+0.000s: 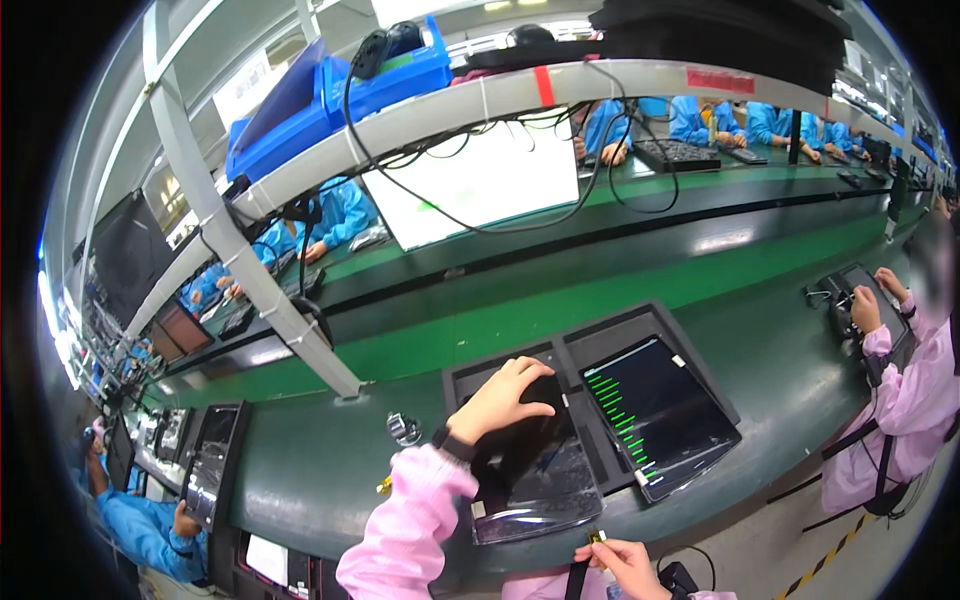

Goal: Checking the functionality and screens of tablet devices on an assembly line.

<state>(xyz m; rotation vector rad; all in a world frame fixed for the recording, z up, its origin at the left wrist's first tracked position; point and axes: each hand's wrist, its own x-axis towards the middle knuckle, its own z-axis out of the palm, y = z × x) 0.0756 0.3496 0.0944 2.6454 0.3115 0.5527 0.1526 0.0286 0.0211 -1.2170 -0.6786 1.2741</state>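
My left hand (508,396) lies over the upper part of a dark, glossy tablet-like panel (532,465), its fingers spread and curved on or just above the surface. That panel has clear film at its lower edge and sits in the left bay of a black tray (568,352). In the right bay is a second panel (662,420), its screen lit with green lines along the left side. At the bench's front edge, my right hand (628,568) pinches a small yellow-and-black piece (597,537). A black strap (577,580) hangs just below those fingers.
A small metallic item (403,428) and a yellow piece (384,486) lie left of the tray on the green bench. A grey post (260,270) rises behind. Blue bins (385,75) rest on the overhead rail. A co-worker's pink sleeve (915,365) is at right; another works at left.
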